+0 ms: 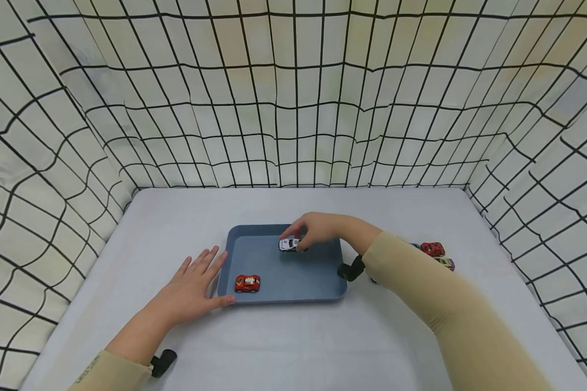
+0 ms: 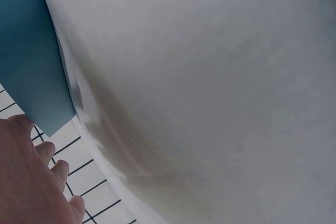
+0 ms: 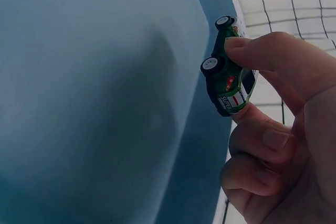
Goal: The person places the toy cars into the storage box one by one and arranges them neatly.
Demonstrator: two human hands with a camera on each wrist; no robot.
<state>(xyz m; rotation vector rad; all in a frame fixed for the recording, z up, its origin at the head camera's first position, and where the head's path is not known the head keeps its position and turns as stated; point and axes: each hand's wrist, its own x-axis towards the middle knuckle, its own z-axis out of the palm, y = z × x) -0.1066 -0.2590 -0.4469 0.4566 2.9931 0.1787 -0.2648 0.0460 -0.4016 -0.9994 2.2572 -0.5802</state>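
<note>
In the head view, your left hand (image 1: pixel 188 289) is resting with its fingers (image 1: pixel 216 265) straight and fanned apart, holding nothing; the thumb is reaching to the near-left corner of the tray (image 1: pixel 283 300). Just right of that thumb, the red car (image 1: pixel 247 283) is sitting inside the tray. Farther right, your right hand (image 1: pixel 320 227) is pinching the car (image 1: pixel 288 245) between thumb and fingertips, over the far part of the tray; you cannot tell here whether its wheels are touching down. Well to the right of those fingers, past your sleeve (image 1: pixel 420 293), more cars (image 1: pixel 432 249) are lying on the surface (image 1: pixel 298 347), partly hidden by the arm.

In the left wrist view, your fingers are showing at the lower left, loosely apart and gripping nothing. The tray's edge is passing just above the topmost one; you cannot tell whether they are touching.

In the right wrist view, the car is showing green sides and white wheels, its body clasped narrowly at the fingertips. Two other fingers are curling below it, and the tray is spreading out left of your grip, carrying a dark shadow.
</note>
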